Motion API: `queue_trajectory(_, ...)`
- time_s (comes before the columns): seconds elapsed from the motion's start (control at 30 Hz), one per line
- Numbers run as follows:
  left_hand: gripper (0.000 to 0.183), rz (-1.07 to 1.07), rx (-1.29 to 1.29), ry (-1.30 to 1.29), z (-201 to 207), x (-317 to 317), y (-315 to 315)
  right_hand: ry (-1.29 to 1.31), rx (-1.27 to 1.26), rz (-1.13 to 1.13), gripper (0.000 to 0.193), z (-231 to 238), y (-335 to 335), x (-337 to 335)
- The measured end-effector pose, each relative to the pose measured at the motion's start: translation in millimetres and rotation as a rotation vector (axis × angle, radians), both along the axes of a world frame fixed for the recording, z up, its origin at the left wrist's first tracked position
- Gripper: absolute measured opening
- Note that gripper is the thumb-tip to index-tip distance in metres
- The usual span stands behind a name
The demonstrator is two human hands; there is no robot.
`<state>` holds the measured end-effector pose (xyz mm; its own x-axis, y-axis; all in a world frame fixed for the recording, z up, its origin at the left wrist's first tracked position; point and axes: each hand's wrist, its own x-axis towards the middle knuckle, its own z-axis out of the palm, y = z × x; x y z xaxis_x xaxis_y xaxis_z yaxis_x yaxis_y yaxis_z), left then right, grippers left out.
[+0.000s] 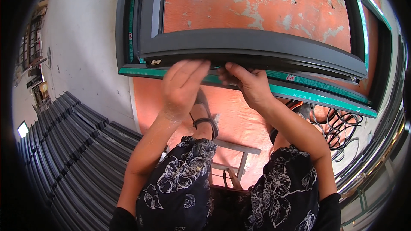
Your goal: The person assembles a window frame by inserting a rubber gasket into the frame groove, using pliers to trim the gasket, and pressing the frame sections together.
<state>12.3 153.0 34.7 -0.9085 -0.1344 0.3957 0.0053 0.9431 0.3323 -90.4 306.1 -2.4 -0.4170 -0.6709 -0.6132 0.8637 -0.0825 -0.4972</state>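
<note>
Your knees [188,179], in dark floral cloth, fill the bottom of the view, and both forearms rise from them to the window frame [252,49] ahead. That dark grey frame lies across an orange, paint-flecked surface [265,4], its lower rail running from upper left to right, with a green protective strip [317,96] along the nearest edge. Your left hand [182,87] is raised with fingers held together and extended, the fingertips pressed against the underside of the rail. Your right hand [248,83] sits just beside it, fingers curled over the same edge; it seems to pinch something thin at the rail, though the shadow there hides what. The two hands nearly touch.

Below them, your sandalled foot [204,115] rests on a wooden stool [239,154]. To your left, a stack of dark metal profiles [72,145] stretches along the floor beside a pale wall [85,38]. To your right, loose black cord [342,124] lies coiled beneath the frame's far end.
</note>
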Motion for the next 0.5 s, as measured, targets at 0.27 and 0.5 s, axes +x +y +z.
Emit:
queue_trajectory(0.27,0.03,0.116,-0.129,-0.038,8.0,0.6,-1.3,-0.055,-0.022,-0.042,0.017,6.8,-14.8,2.3)
queue_trajectory(0.5,0.026,0.105,-0.125,-0.071,9.0,-1.5,-2.4,0.019,-0.08,-0.046,0.016,0.6,-19.6,5.0)
